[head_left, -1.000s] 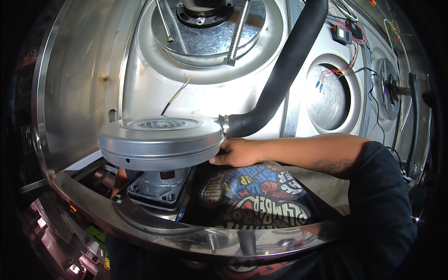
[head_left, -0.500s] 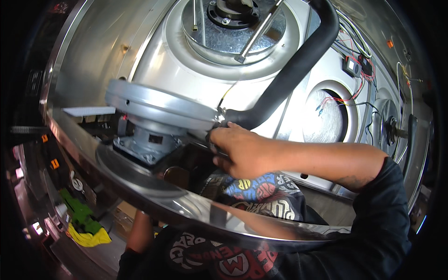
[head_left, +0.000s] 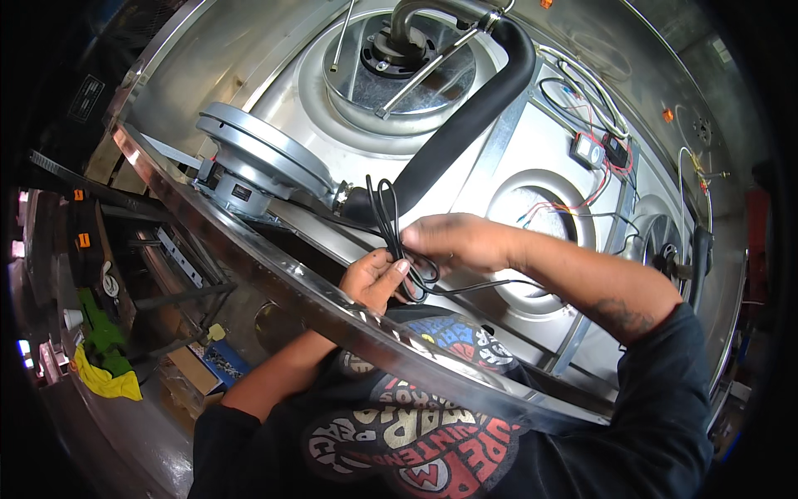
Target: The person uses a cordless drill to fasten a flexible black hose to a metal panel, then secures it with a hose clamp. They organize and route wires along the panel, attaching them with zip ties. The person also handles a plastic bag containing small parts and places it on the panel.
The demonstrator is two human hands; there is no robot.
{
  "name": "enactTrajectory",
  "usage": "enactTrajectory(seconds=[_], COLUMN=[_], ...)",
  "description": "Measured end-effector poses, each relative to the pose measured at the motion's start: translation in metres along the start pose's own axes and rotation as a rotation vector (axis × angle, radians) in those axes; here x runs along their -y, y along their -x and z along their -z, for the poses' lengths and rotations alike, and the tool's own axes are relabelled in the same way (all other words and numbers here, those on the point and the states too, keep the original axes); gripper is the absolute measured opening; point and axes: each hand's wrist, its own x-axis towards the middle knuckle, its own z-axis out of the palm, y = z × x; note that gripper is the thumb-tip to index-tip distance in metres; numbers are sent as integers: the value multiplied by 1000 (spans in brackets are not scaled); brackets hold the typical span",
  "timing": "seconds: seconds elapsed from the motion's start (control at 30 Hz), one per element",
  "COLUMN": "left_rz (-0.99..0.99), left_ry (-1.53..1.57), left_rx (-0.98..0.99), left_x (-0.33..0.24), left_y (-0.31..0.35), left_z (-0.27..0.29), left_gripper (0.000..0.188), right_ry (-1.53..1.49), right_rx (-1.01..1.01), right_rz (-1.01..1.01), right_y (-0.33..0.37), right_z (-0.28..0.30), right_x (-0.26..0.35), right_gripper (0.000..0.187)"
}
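Note:
A bundled black cable (head_left: 389, 224) stands up in loops between my two hands. My left hand (head_left: 372, 279) pinches the lower part of it between thumb and fingers. My right hand (head_left: 461, 241), slightly blurred, has its fingertips closed on the cable from the other side. One length of it trails off to the right below my right wrist. Just behind the bundle, a thick black hose (head_left: 465, 125) meets a round grey metal blower (head_left: 258, 154), held by a metal clamp (head_left: 342, 196).
A polished steel rim (head_left: 291, 270) curves between my body and the work. Farther back are a round motor plate (head_left: 399, 75), a thin metal rod (head_left: 428, 71), and a small boxed device (head_left: 587, 150) with red and black wires. A yellow cloth (head_left: 106, 374) lies lower left.
My left hand has come up from below the rim to the cable. My right hand has moved off the hose end onto the cable bundle, now raised into sight. The view has shifted.

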Motion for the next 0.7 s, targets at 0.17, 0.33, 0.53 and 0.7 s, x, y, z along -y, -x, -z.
enactTrajectory(seconds=[0.17,0.33,0.53,0.7], left_rz=[37,-6,-123,-449], left_ry=[-190,147,-352,-805], left_rx=[-82,-286,-341,-350], left_x=[-6,-8,-14,-18], left_y=[-3,-2,14,14], left_z=[1,0,4,9], left_gripper=[21,25,20,15], right_ry=[-120,-288,-227,-195], right_rx=[-51,-42,-88,-5], right_rz=[210,185,362,337], right_y=[8,-7,-23,-39], right_z=[-9,-8,-35,-50], right_x=[-45,-67,-73,-67], right_gripper=[32,23,35,36])
